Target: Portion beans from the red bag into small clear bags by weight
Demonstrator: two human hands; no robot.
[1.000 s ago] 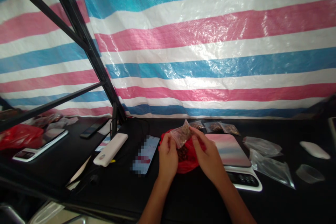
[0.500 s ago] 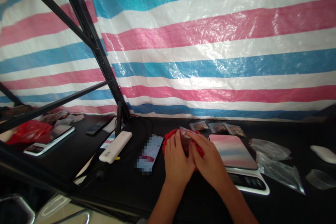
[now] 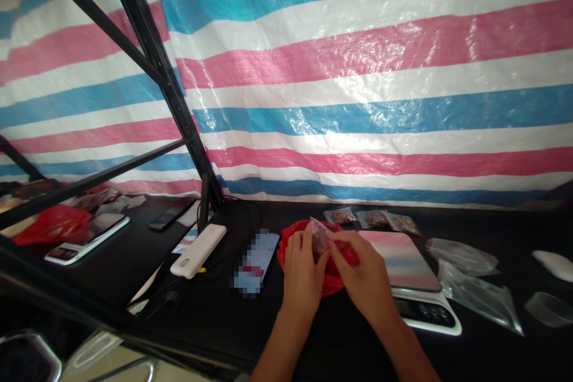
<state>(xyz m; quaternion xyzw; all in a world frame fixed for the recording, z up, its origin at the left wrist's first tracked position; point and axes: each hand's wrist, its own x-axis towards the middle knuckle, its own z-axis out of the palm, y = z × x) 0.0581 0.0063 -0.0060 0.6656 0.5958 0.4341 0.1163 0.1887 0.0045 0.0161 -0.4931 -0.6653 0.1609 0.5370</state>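
Between my hands is a small clear plastic bag (image 3: 319,235) with brownish contents, held over a red plastic bag (image 3: 335,284) on the black table. My left hand (image 3: 301,268) grips the clear bag's left side, its fingers curled over it. At the bag's right edge, my right hand (image 3: 360,268) pinches the plastic between thumb and fingers. Just right of the red bag stands a white digital scale (image 3: 400,259) with a shiny metal plate. Behind it lie several small filled bags (image 3: 373,218) in a row.
Flat clear bags (image 3: 478,295), a clear round plastic cup (image 3: 548,308) and a white object (image 3: 553,264) lie on the right. Left are a phone (image 3: 255,264), a white power bank (image 3: 198,251), cables and a black metal frame (image 3: 172,95). Beyond it sits another scale (image 3: 87,240). Striped sheeting (image 3: 358,71) hangs behind.
My right hand has drawn slightly right, away from the left hand, and now pinches the clear bag's edge. More of the clear bag and the red bag shows.
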